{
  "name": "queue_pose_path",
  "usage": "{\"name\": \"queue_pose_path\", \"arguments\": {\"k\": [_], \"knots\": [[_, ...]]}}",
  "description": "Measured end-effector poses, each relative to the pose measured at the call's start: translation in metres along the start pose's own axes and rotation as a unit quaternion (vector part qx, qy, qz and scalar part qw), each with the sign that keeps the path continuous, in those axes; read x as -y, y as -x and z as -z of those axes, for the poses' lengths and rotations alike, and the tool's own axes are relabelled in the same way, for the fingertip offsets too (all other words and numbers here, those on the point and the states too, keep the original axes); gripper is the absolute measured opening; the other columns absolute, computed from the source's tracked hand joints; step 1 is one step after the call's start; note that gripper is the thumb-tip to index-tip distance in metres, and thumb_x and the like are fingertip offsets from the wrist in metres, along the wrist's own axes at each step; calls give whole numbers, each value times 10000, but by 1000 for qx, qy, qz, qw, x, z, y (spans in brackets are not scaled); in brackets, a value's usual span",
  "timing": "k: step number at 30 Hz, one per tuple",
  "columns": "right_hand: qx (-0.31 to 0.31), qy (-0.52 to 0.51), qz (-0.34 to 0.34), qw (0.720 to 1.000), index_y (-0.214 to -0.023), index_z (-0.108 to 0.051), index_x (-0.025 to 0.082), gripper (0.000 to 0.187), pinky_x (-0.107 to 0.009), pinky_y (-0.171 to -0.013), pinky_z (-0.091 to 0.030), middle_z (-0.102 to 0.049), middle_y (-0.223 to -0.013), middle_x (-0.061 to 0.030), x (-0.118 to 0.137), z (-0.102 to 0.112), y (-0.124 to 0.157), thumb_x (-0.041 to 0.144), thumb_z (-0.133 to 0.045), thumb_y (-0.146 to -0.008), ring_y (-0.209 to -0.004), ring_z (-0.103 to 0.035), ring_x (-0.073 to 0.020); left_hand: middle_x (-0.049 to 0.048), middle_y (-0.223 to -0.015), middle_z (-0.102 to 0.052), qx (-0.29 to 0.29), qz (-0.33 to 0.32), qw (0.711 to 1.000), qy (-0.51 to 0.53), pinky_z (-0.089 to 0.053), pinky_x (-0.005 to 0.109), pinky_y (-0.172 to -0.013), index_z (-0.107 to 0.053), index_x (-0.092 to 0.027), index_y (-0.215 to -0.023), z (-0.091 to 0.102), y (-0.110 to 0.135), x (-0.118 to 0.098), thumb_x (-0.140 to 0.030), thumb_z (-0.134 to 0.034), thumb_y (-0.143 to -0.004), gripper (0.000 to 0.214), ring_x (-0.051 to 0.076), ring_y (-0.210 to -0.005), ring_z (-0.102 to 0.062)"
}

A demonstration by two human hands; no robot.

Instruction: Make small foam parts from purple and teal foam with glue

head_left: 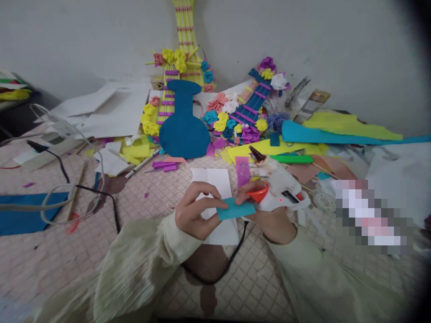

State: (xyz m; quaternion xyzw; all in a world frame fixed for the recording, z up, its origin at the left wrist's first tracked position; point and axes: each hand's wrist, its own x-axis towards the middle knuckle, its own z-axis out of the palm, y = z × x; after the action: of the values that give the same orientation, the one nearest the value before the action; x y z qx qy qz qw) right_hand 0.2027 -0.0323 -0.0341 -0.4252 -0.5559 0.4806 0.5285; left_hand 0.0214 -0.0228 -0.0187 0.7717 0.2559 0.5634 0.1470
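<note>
My left hand (194, 211) is closed in a pinch on a small teal foam strip (235, 209), held just above a white sheet of paper (217, 197). My right hand (269, 215) is wrapped round a white hot glue gun (278, 184) with an orange trigger. Its dark nozzle points up and to the left, and its fingertips also touch the strip's right end. The gun's black cord (222, 269) loops down between my arms. A purple foam strip (242, 171) lies just behind the hands.
A blue vase-shaped cutout (183, 123) stands behind the paper, with foam flowers and two guitar-shaped crafts (251, 105) against the wall. Yellow, teal and green foam sheets (336, 128) lie at the right. White papers and a cable (67, 179) lie at the left. A blurred patch covers the right.
</note>
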Motion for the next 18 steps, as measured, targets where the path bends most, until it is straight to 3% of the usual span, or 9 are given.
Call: {"name": "queue_pose_path", "arguments": {"k": [5,10,14,18], "knots": [[9,-63,20,998,-823,-612,306,270,-321,-725,-461,-617,-761,33,1,0,0,240,-732,-591,-760,-565,-158,25,-817,-523,-8,-13,1000,-1,-437,294,-631,-602,-213,-818,1,-1,1,-78,-649,-630,236,143,-737,-522],[-24,-29,34,999,-787,-607,270,236,-320,-731,-461,-624,-792,14,-3,2,-2,273,-735,-588,-824,-567,-171,22,-807,-535,-16,-19,1000,-3,-444,290,-617,-592,-206,-796,0,0,3,-75,-661,-619,231,140,-723,-525],[-27,-21,39,999,-830,-601,268,268,-338,-752,-455,-638,-802,0,-9,5,-4,277,-732,-597,-849,-569,-192,28,-786,-548,-35,-49,998,2,-446,293,-587,-600,-177,-768,-2,0,5,-93,-662,-622,180,141,-695,-532],[-19,-35,35,999,-787,-616,267,182,-338,-791,-445,-634,-829,7,-11,5,-4,284,-709,-632,-865,-565,-183,39,-784,-553,-31,-49,998,7,-448,296,-588,-604,-156,-756,-3,-1,6,-84,-667,-617,169,144,-697,-535]]}}
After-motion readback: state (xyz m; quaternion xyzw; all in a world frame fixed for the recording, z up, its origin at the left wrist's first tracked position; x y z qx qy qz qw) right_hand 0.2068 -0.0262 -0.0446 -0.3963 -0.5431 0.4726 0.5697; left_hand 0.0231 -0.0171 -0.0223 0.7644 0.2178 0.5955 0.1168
